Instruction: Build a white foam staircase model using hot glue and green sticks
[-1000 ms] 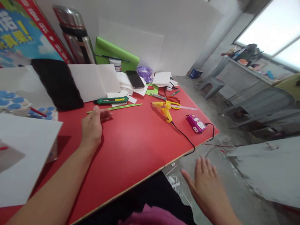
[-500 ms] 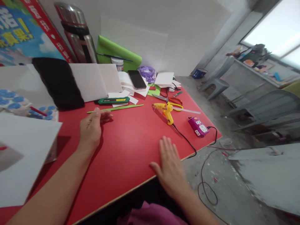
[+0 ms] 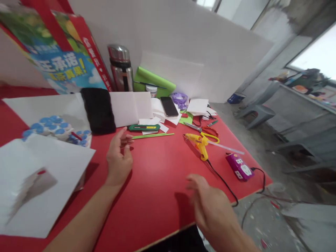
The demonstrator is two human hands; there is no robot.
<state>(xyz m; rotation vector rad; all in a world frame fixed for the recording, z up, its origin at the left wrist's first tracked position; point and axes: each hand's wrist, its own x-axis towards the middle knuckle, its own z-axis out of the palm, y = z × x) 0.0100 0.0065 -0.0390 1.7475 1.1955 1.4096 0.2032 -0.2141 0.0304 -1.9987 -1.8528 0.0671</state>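
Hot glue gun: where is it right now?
In the head view, the yellow hot glue gun lies right of centre on the red tabletop, just in front of the scissors and left of the purple power socket.

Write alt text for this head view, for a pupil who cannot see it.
A person's left hand curls beside green sticks on a red table; the right hand hovers above it. A yellow glue gun, scissors, green utility knife and smartphone lie beyond.

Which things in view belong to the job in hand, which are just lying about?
Likely the job's, judging by position:
thin green sticks, by the left hand
green-and-yellow plastic cutter
yellow plastic glue gun, ahead of the right hand

Apparently lying about:
black rectangular phone
silver metal flask
crumpled purple plastic
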